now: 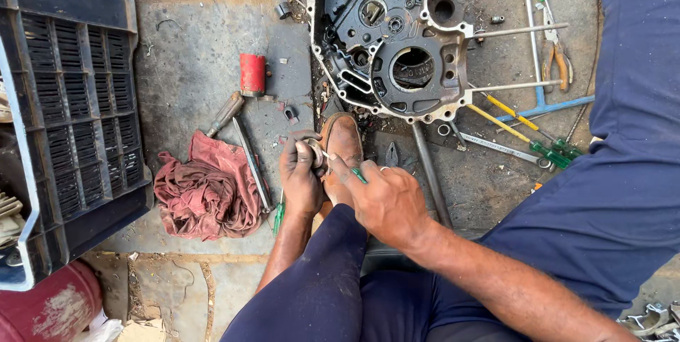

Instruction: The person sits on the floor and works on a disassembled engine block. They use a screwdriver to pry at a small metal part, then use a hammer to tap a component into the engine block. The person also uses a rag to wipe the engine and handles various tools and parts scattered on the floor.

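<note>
My left hand pinches small metal ring; right hand grips green-handled screwdriver; engine case at twelve o'clock.

Crumpled cloth rag: faded red.
Short metal cylinder: bright red.
Slatted plastic crate: black.
Cast-metal engine case: grimy dark grey.
Worn leather shoe: brown.

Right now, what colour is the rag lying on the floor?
The rag is a faded, dirty red, shown in the head view.
</note>
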